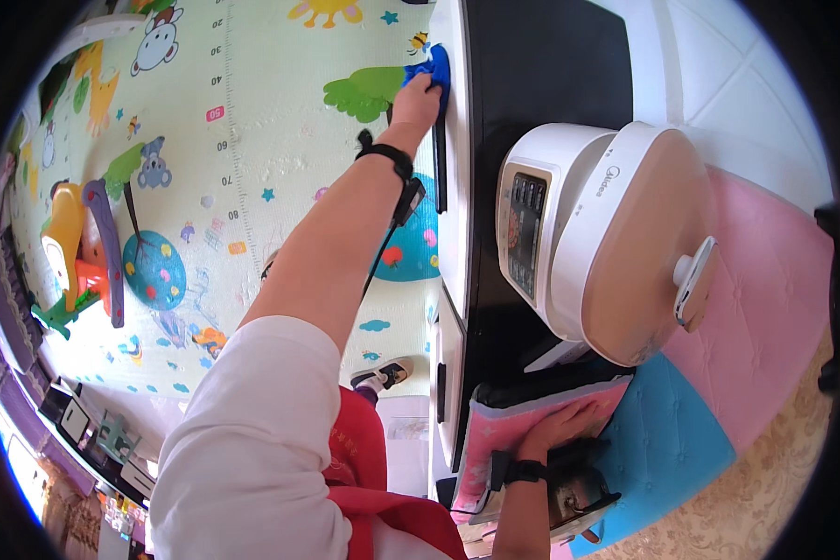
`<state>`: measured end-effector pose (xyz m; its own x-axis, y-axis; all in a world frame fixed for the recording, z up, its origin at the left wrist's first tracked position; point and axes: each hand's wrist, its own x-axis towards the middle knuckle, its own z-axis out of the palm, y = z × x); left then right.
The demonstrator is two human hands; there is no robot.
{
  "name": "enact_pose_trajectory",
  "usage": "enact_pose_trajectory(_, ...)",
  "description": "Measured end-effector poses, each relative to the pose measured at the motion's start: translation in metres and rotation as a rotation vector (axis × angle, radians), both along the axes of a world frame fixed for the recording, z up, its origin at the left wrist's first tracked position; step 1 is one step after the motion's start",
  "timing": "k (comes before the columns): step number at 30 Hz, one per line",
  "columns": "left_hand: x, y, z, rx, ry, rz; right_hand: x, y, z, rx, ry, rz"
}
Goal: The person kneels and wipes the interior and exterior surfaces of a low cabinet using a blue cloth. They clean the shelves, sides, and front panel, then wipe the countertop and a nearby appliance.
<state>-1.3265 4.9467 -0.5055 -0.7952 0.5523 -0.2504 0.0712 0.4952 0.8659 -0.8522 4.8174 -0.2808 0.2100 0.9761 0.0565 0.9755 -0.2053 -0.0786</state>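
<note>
My left hand (418,105), at the end of the white-sleeved arm, grips a blue cloth (437,64) against the white cabinet front (455,140), near the end of a long black drawer handle (442,175). My right hand (560,425) lies with fingers extended on a pink patterned padded cover (493,434) with a dark edge. Both wrists wear black straps with small devices. Between the hands, a white and beige Midea rice cooker or similar appliance (630,231) with a dark control panel stands on the black cabinet top (546,63).
Pink (756,294) and blue (672,427) tufted padding lies behind the cabinet. A patterned play mat (273,140) covers the floor. A colourful plastic toy (84,252) stands at the left. A shoe (392,373) shows near the cabinet. A dark, shiny item (577,490) is beside my right wrist.
</note>
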Motion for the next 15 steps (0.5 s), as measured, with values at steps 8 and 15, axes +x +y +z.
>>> enact_pose_trajectory(8,0.11,-0.074,-0.018,0.044,0.107,0.002,-0.007,0.002,0.001,0.034,0.012,0.029)
enact_pose_trajectory(15,0.251,-0.18,-0.017,-0.226,-0.443,-0.023,0.001,0.0,0.001,-0.026,0.099,-0.031)
